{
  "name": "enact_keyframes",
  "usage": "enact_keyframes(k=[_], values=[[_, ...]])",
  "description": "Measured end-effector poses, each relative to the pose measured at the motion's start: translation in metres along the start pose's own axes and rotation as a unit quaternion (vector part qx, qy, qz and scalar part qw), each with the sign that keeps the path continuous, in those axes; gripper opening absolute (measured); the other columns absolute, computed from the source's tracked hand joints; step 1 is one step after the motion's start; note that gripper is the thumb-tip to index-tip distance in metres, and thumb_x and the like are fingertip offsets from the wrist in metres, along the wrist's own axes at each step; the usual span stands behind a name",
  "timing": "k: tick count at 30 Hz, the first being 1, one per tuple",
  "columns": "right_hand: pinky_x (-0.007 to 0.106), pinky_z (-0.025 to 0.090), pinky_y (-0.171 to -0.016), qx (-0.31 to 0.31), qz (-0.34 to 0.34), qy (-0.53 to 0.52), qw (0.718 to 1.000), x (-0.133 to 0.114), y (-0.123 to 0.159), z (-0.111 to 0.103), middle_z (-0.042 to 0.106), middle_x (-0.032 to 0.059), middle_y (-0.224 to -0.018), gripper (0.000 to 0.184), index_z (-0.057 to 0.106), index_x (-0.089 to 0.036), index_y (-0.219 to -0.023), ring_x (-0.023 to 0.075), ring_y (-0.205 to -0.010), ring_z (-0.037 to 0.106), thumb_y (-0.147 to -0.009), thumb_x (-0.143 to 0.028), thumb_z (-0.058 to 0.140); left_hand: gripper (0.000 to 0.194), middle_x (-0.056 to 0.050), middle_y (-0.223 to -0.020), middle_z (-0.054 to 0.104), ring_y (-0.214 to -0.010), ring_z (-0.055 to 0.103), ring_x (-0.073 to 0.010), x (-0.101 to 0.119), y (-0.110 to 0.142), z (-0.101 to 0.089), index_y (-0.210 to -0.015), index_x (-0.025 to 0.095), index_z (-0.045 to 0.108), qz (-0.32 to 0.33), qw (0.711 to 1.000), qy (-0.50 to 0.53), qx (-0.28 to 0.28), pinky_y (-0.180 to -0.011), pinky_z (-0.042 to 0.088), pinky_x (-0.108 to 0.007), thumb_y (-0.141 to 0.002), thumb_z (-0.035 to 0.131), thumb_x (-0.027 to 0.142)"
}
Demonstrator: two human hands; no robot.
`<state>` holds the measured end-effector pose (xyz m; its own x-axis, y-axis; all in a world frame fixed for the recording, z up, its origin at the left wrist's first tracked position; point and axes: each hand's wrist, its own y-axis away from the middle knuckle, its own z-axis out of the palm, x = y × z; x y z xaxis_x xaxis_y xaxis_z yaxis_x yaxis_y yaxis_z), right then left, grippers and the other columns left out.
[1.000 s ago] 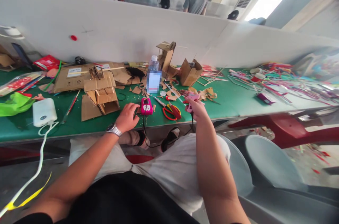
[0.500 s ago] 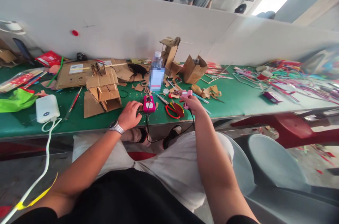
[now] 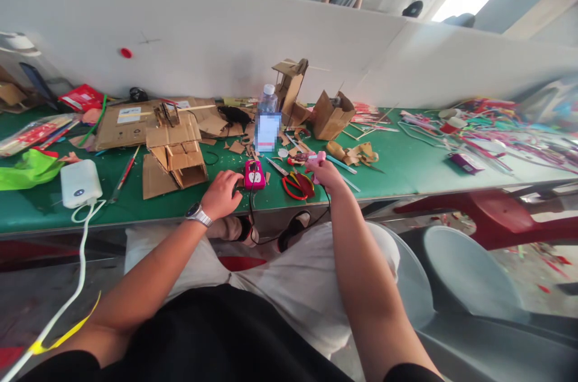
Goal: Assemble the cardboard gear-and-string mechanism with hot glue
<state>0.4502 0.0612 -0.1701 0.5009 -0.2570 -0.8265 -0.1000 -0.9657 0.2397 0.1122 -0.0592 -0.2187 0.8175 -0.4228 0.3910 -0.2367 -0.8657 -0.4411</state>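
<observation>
My right hand (image 3: 331,177) is wrapped round a pink hot glue gun (image 3: 315,160), and a black cord runs down from it past the table edge. My left hand (image 3: 222,192), with a watch on the wrist, rests at the table's front edge beside a bright pink power socket (image 3: 254,175). Its fingers are curled, with something small and dark at the fingertips that I cannot make out. A black plug and cord are in the socket. Scissors with red and yellow handles (image 3: 295,184) lie between the socket and my right hand.
A cardboard model (image 3: 176,147) stands left of the socket. Behind are a plastic bottle (image 3: 268,120), a cardboard box (image 3: 333,116) and scraps. A white power bank (image 3: 81,182) with a cable sits left. Straws (image 3: 487,129) pile up right. A grey chair (image 3: 469,274) stands at right.
The glue gun in my right hand has shifted slightly left and its nozzle has turned away from the tape-like scraps. My left hand stays by the socket. The camera view has shifted slightly.
</observation>
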Motion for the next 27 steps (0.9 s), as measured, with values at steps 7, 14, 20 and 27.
enact_keyframes(k=[7, 14, 20, 27], values=[[0.027, 0.039, -0.048, 0.032, -0.026, 0.010, 0.999, -0.001, 0.006, -0.004, 0.060, -0.0021, -0.057, 0.024, 0.070, -0.018, -0.077, 0.0113, -0.048, 0.048, -0.092, -0.033, 0.081, 0.043, -0.014, -0.120, 0.069, -0.115, 0.062, -0.0354, -0.001, 0.000, 0.001, -0.127, 0.020, 0.066, -0.003, 1.000, 0.000, -0.002, -0.106, 0.054, -0.053, -0.085, 0.061, 0.010], [0.029, 0.039, -0.050, 0.045, -0.036, 0.034, 0.998, 0.000, 0.007, -0.008, 0.057, -0.0011, -0.053, 0.027, 0.067, -0.020, -0.071, 0.0134, -0.047, 0.049, -0.089, -0.034, 0.082, 0.042, -0.014, -0.120, 0.070, -0.114, 0.062, -0.0360, -0.001, 0.000, 0.001, -0.126, 0.019, 0.066, -0.001, 1.000, 0.002, -0.001, -0.107, 0.054, -0.055, -0.086, 0.061, 0.010], [0.027, 0.037, -0.051, 0.049, -0.049, 0.045, 0.997, -0.001, 0.007, -0.006, 0.055, -0.0028, -0.052, 0.025, 0.069, -0.019, -0.075, 0.0134, -0.050, 0.050, -0.089, -0.037, 0.080, 0.041, -0.014, -0.118, 0.069, -0.114, 0.062, -0.0362, 0.001, 0.000, 0.000, -0.125, 0.019, 0.066, -0.001, 1.000, 0.008, 0.000, -0.106, 0.054, -0.055, -0.085, 0.061, 0.009], [0.029, 0.038, -0.053, 0.055, -0.050, 0.038, 0.997, -0.006, 0.012, -0.007, 0.055, -0.0021, -0.050, 0.027, 0.069, -0.019, -0.076, 0.0141, -0.050, 0.050, -0.090, -0.040, 0.080, 0.041, -0.013, -0.116, 0.067, -0.111, 0.063, -0.0316, 0.007, -0.001, -0.008, -0.124, 0.020, 0.061, -0.017, 0.998, 0.039, 0.039, -0.102, 0.055, -0.049, -0.086, 0.056, 0.007]])
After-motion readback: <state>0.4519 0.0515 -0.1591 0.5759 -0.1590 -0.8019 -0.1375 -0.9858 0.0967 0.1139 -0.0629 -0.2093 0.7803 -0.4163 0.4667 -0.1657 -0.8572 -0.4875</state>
